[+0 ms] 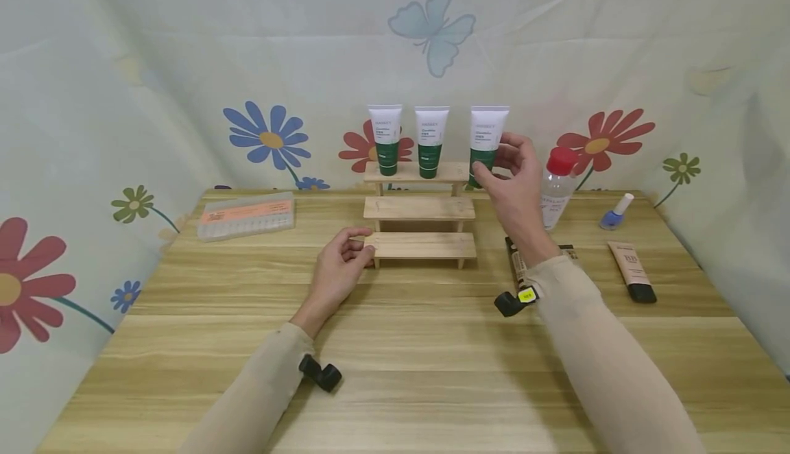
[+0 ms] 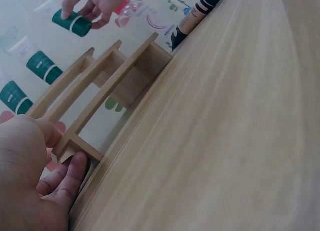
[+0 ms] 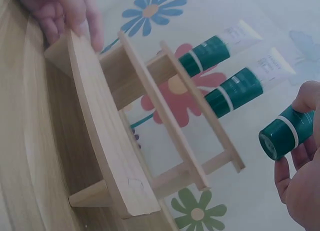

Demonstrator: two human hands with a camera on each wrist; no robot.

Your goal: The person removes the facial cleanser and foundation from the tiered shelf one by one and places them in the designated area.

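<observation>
A three-step wooden rack (image 1: 420,208) stands at the table's back middle. Two white-and-green tubes (image 1: 385,138) (image 1: 430,140) stand cap down on its top step. My right hand (image 1: 515,180) grips a third white-and-green tube (image 1: 486,144) by its green cap end, at the right end of the top step; the right wrist view shows the tube (image 3: 286,136) in the air beside the rack (image 3: 130,136). My left hand (image 1: 341,262) holds the left end of the bottom step (image 2: 75,141), thumb on top and fingers (image 2: 70,178) curled under.
A clear bottle with a red cap (image 1: 558,186), a blue nail polish bottle (image 1: 615,212), a beige tube (image 1: 632,272) and a dark tube (image 1: 517,269) lie at the right. A clear box with an orange label (image 1: 245,216) sits back left. Flowered cloth walls surround the table (image 1: 401,372).
</observation>
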